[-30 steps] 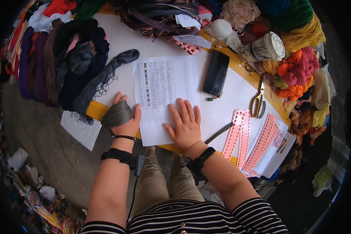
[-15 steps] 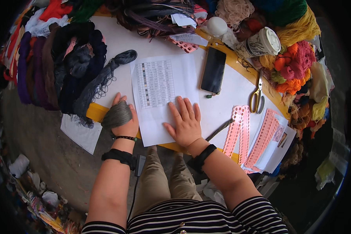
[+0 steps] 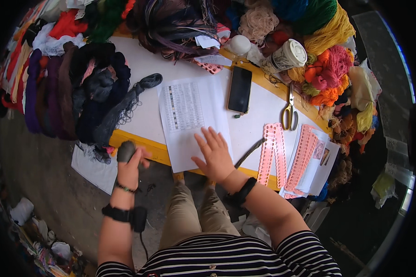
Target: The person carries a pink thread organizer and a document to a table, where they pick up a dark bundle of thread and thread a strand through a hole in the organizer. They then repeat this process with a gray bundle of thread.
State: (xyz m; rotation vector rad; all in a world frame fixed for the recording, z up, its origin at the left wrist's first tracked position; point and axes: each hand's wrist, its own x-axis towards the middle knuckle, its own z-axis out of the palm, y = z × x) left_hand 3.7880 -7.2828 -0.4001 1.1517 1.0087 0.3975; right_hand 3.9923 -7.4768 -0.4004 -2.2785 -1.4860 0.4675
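A bundle of grey thread is gripped in my left hand, just off the table's yellow front edge. Some fingers of that hand are smeared by motion. My right hand has its fingers spread over the lower part of a white sheet printed with a table and small colour squares. Whether its palm touches the paper I cannot tell. Dark thread lies right of my right hand, beside pink perforated strips. Up and left of the sheet, a dark grey skein trails from the pile.
Thick dark and purple yarn hanks crowd the left side. A black phone, gold-handled scissors and a lidded paper cup are on the right. Colourful yarn is heaped behind them. More pink strips lie on papers.
My left hand has moved left and down, away from the sheet, with the grey thread still in it. My right hand has turned slightly, fingers pointing more to the left. The view has shifted.
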